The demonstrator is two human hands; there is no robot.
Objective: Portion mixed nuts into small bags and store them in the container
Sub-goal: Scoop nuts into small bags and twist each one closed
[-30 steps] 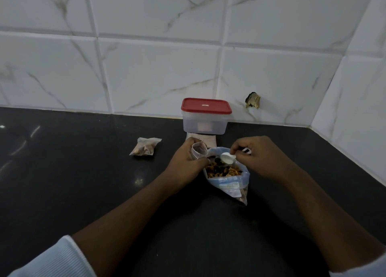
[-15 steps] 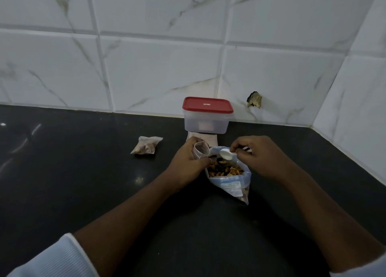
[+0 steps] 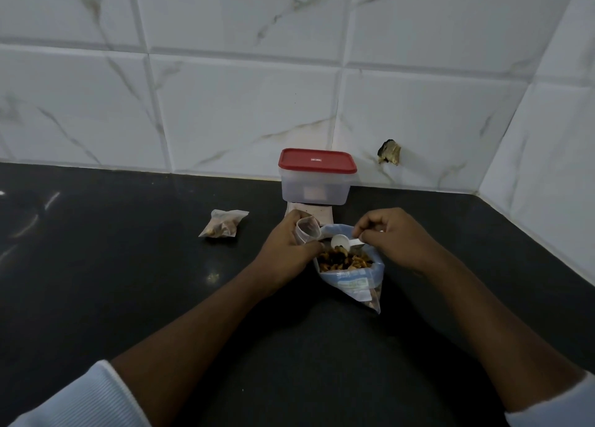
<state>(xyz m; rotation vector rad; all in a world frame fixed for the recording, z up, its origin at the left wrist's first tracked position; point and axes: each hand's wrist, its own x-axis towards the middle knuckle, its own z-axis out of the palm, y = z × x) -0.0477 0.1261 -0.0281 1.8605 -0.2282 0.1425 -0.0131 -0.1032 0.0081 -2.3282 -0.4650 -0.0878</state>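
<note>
Plastic nut bag [image 3: 352,283] between hands [image 3: 285,249] [image 3: 394,241]

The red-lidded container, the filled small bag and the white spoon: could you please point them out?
red-lidded container [image 3: 317,160]: head view, lid centre.
filled small bag [image 3: 223,225]: head view, its middle.
white spoon [image 3: 340,242]: head view, its bowl.

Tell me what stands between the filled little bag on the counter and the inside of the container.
The red lid sits shut on the container. On the counter between it and the bag, nothing else is visible.
</note>
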